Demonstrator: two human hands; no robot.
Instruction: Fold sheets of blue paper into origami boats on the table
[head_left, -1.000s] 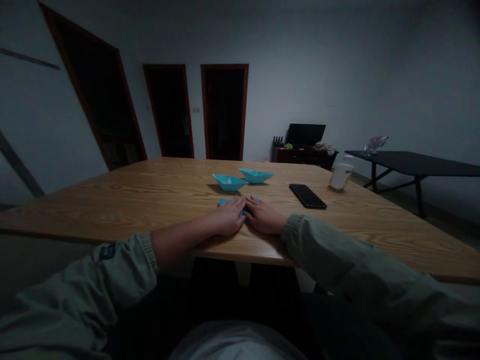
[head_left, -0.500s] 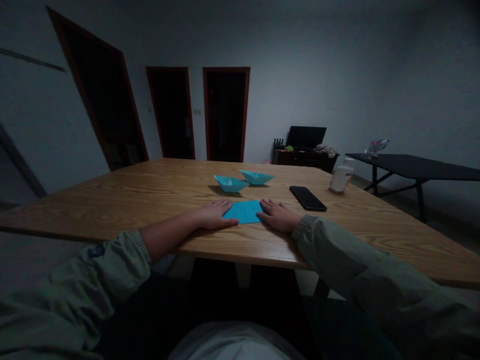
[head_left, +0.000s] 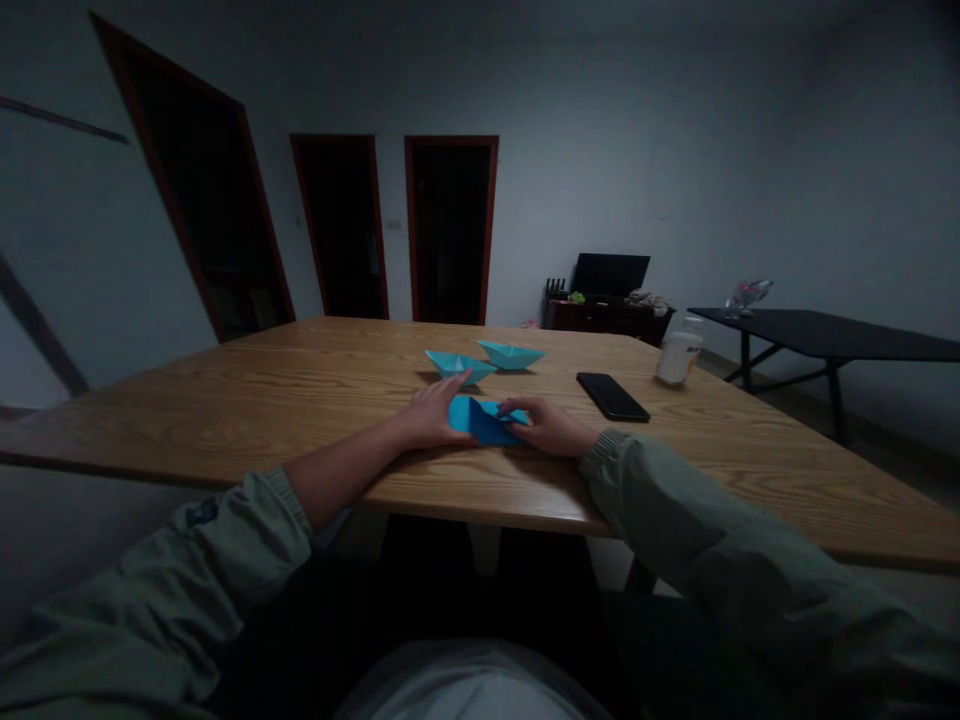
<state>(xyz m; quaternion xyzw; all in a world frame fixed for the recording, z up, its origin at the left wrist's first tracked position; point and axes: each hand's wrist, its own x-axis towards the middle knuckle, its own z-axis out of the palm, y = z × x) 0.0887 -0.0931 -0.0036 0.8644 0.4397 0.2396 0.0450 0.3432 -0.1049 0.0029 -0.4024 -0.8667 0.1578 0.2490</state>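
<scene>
A sheet of blue paper [head_left: 491, 430] lies near the front of the wooden table, with a darker flap lifted partway up from it. My right hand [head_left: 555, 425] pinches the paper's right part, its fingers curled and the thumb below them. At the left end is my left hand [head_left: 429, 415], thumb and fingers spread apart, the thumb touching the lower left corner. Just beyond the paper sit two folded light-blue paper boats, the nearer boat [head_left: 456, 366] partly behind my left fingertips and the farther boat [head_left: 511, 356] to its right.
A black phone [head_left: 611, 397] lies on the table [head_left: 247, 400] to the right, with a white bottle [head_left: 679, 355] beyond it. Farther off stand a black table [head_left: 840, 330] at the right and a dark cabinet [head_left: 607, 318] bearing a screen [head_left: 611, 273].
The paper lay flat under both hands; now a darker flap is raised. My right fingers have curled onto the paper, and my left fingers have lifted away from the thumb.
</scene>
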